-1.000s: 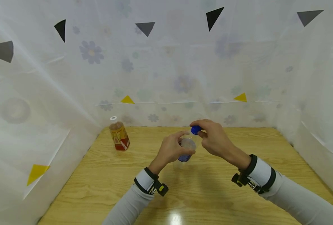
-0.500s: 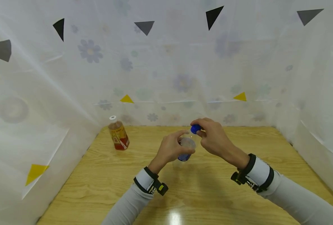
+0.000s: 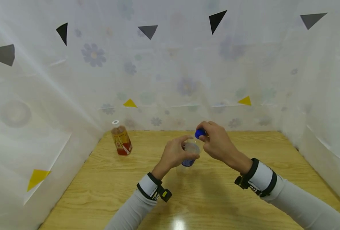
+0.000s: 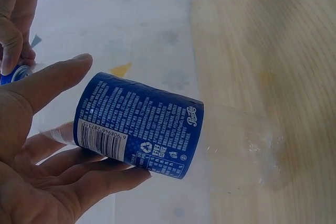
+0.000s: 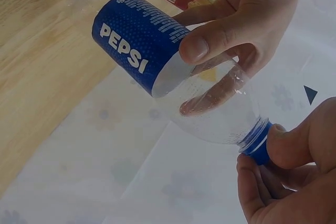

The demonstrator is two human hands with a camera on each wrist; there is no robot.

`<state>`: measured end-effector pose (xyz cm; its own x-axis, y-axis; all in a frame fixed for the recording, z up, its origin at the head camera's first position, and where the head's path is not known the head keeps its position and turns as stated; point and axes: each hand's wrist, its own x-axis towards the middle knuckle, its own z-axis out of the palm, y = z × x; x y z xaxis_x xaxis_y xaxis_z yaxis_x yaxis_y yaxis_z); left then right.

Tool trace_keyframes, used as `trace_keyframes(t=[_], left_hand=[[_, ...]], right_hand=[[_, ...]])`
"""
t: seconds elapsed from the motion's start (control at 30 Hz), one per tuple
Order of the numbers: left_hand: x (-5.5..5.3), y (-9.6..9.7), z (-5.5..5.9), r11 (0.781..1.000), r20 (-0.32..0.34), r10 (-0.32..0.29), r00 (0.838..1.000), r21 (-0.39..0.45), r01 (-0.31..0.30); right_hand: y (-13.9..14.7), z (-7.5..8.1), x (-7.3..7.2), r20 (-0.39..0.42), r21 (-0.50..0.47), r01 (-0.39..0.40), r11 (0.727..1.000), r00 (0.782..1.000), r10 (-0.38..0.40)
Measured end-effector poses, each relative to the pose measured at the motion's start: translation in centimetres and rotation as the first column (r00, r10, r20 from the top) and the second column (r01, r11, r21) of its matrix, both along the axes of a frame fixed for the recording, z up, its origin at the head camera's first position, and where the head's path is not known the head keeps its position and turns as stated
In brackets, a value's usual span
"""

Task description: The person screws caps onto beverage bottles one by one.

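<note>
A clear plastic Pepsi bottle [image 5: 131,45] with a blue label stands tilted over the table. Around its upper body my left hand [image 3: 175,151] curls its thumb and fingers. My right hand [image 3: 218,140] pinches the blue bottle cap [image 3: 200,133] between thumb and fingers. In the right wrist view the cap sits on the bottle's neck. The left wrist view shows the label's barcode side [image 4: 139,124] and the see-through base [image 4: 247,148]. No liquid shows inside the bottle.
A second bottle [image 3: 122,139] with a white cap, a yellow-red label and reddish-brown contents stands at the table's back left. White floral sheeting [image 3: 170,73] encloses the wooden table [image 3: 101,191] at the back and both sides.
My right hand's fingers have turned slightly around the cap, and its wrist has shifted a little left. The left hand keeps its grip on the bottle.
</note>
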<state>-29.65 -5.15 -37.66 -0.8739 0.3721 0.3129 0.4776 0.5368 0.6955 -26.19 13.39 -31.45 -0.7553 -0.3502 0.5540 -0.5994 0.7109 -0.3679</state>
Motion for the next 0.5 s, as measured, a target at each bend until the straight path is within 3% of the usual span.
trace_keyframes(t=[0.5], left_hand=[[-0.03,-0.13,-0.16,1.0,-0.019,0.002,1.0,0.009,-0.002]], right_hand=[[-0.17,-0.34,-0.26,-0.038,0.009,0.007,1.0,0.999,-0.007]])
